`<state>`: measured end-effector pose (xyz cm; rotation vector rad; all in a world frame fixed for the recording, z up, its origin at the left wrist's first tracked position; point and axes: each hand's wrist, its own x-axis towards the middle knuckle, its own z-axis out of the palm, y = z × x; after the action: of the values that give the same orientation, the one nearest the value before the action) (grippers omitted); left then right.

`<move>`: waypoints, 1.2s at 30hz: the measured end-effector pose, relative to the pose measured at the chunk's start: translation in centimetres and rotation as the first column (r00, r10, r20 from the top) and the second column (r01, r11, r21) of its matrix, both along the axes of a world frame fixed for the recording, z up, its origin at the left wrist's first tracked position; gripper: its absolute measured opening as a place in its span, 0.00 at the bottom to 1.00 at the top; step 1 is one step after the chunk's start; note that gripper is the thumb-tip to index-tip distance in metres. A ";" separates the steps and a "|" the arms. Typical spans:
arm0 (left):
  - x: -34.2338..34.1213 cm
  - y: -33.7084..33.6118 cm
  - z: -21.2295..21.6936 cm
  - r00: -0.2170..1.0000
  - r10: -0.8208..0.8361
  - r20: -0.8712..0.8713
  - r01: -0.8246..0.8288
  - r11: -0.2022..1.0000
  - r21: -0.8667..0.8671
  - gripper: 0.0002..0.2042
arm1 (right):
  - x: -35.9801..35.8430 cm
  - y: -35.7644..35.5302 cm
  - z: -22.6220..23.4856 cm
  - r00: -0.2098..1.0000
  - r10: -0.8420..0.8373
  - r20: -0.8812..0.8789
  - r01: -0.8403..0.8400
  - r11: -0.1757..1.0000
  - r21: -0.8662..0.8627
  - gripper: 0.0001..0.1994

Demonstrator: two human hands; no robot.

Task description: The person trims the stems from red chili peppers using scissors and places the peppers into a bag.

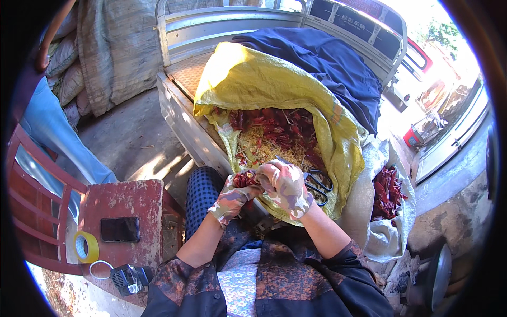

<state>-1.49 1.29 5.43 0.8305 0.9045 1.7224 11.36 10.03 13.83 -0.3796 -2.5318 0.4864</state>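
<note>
Both my hands wear camouflage-patterned gloves and meet in front of my body, above the near edge of an open yellow woven sack [253, 68]. My left hand [232, 198] is closed around dried red chillies [244, 178]; how many cannot be made out. Pressed up against it, my right hand [285, 187] has its fingers curled together, and whatever they pinch is hidden. Beyond the hands, the sack holds more dried red chillies [274, 127] and a layer of yellowish seeds [269, 147]. Dark-handled scissors [318, 186] lie in the sack beside my right hand.
The sack rests on a metal cargo bed [185, 119], with dark blue cloth [317, 53] behind. A white sack [385, 238] of chillies stands right. Left, a worn red chair [150, 203] bears a phone [120, 229] and yellow tape [86, 247]; a person in jeans [58, 127] is beyond.
</note>
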 end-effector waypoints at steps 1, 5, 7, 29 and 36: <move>-0.1 -0.1 -0.2 1.000 0.002 -0.018 -0.002 1.000 -0.010 0.12 | -0.1 0.1 -0.1 1.000 -0.005 -0.007 0.005 1.000 0.005 0.09; -0.5 -0.4 0.3 1.000 -0.018 -0.017 0.016 0.998 -0.062 0.11 | -0.8 0.6 -2.7 0.974 -0.057 -0.221 -0.097 0.773 -0.627 0.04; -0.6 -0.5 0.3 0.999 -0.004 0.036 0.007 0.997 -0.081 0.11 | -1.5 -0.4 -2.3 0.945 -0.115 -0.306 -0.186 0.582 -0.792 0.01; -0.9 0.4 0.3 0.925 -0.084 0.372 0.016 0.983 0.181 0.15 | 10.5 4.4 -1.0 0.697 -0.471 0.541 0.398 0.881 0.255 0.23; -1.1 0.6 -0.3 0.972 0.060 0.227 -0.092 0.987 0.134 0.12 | 10.5 5.9 -1.0 0.608 -0.463 0.645 0.431 0.875 0.222 0.17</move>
<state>-2.61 1.88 5.14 0.6861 0.6748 1.9221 21.84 15.93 12.80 -1.3687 -2.9543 0.0765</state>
